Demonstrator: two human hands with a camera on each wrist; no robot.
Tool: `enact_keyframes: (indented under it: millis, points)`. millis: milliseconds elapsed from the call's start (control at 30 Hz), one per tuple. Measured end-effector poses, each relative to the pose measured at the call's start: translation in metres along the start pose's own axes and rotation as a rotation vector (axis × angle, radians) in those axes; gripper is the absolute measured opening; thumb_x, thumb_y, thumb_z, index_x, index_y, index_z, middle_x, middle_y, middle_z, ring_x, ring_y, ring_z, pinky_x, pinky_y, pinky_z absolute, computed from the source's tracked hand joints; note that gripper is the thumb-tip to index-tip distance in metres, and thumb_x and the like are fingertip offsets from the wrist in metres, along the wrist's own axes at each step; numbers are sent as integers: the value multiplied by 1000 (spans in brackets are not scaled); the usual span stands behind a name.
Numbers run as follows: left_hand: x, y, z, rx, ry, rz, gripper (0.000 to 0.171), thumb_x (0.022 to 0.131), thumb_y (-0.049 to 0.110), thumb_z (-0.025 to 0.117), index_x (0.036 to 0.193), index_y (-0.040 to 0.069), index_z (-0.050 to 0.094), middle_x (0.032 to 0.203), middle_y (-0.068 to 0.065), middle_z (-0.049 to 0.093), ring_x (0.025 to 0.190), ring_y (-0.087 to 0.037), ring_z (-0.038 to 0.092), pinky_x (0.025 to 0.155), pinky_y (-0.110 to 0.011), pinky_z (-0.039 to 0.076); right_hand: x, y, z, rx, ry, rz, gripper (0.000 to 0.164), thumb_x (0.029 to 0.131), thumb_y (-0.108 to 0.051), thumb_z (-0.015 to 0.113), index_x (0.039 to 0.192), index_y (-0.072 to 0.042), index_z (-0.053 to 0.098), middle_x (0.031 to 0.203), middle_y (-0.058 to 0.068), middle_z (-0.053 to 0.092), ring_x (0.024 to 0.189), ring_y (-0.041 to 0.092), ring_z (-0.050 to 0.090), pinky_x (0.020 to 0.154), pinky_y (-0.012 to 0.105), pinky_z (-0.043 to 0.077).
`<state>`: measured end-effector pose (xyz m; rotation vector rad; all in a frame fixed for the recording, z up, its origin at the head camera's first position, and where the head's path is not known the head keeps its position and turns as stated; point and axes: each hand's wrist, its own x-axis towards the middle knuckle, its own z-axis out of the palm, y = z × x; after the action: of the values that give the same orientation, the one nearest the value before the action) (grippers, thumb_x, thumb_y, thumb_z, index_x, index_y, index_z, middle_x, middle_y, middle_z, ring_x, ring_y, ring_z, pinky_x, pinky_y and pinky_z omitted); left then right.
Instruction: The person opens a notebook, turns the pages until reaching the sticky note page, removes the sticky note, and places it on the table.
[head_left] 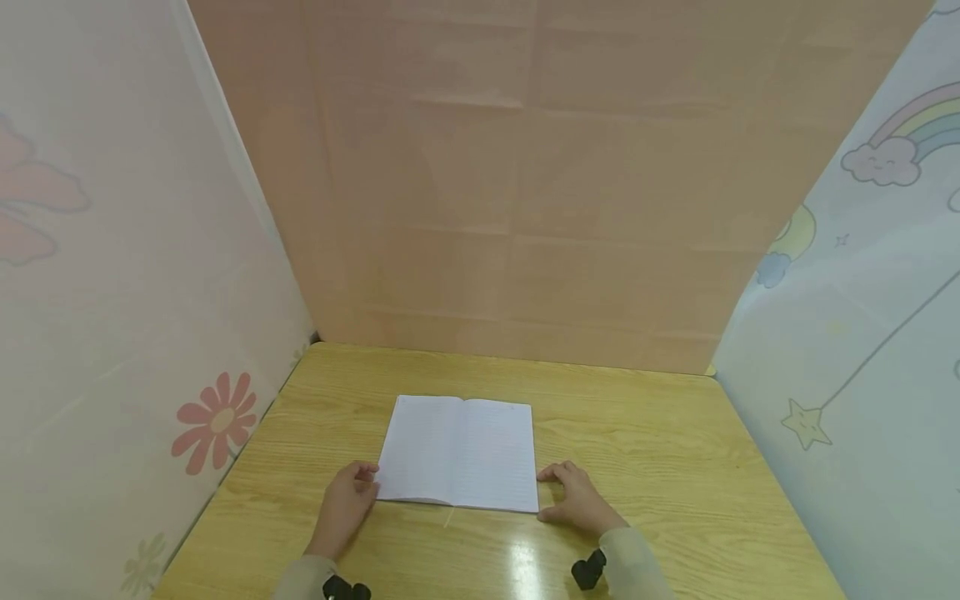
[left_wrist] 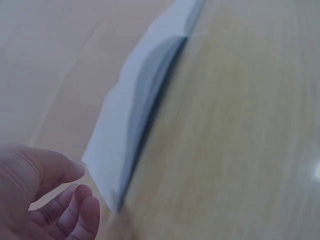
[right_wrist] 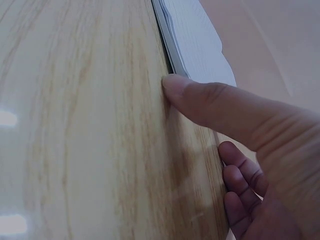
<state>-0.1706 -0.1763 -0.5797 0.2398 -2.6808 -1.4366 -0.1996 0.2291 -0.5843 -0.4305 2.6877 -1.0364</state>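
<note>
Our left hand [head_left: 347,507] is loosely bent and released beside the left edge of the open notebook [head_left: 420,450], its fingertips just at that edge; our right hand [head_left: 579,502], relaxed and gripping nothing, sets its thumb by the notebook's near right corner. Between them the notebook lies spread on the desk [head_left: 637,433], its centre fold pointing away from us, its long axis running left to right across both pages. Beyond its far edge, the wood-grained surface continues to a tan backdrop [head_left: 517,250]; we see more room to the notebook's right than to its left. Its pages are white with faint ruled lines, and along its near edge the left page bows up slightly.
</note>
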Motion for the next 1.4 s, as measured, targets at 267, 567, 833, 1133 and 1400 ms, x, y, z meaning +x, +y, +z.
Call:
enact_keyframes:
  millis: [267,567,833,1133,1400]
  points:
    - [12,47,10,-57,-15,125,20,85,0,68,104,2,66,93,-8,65,80,-15,60,70,-26,51,1,1,0,15,0,4,56,68,-35,86,116,-20,60,117,2,51,117,31,42,99,59,36]
    - [14,106,46,-186,-118,301,17,88,3,67,104,9,66,93,-3,65,81,-12,58,70,-22,51,1,0,0,23,-6,1,55,69,-33,86,116,-20,60,119,4,51,118,31,41,100,61,35]
    - [4,137,92,-201,-259,362,14,91,9,65,105,12,65,94,3,63,86,-10,58,74,-23,50,2,0,1,14,3,5,55,68,-34,86,115,-21,61,119,3,52,118,32,42,100,61,35]
    - [-8,124,137,-161,-472,422,15,93,10,63,107,9,65,102,-2,66,90,-4,59,77,-20,51,2,3,2,-1,22,-27,55,68,-35,86,114,-20,61,116,1,52,115,29,44,98,58,37]
    - [-12,105,157,-75,-534,397,13,91,12,65,103,14,67,96,6,64,83,0,56,73,-20,50,1,0,0,-9,22,-17,55,68,-34,87,115,-19,61,115,0,52,114,29,45,97,57,39]
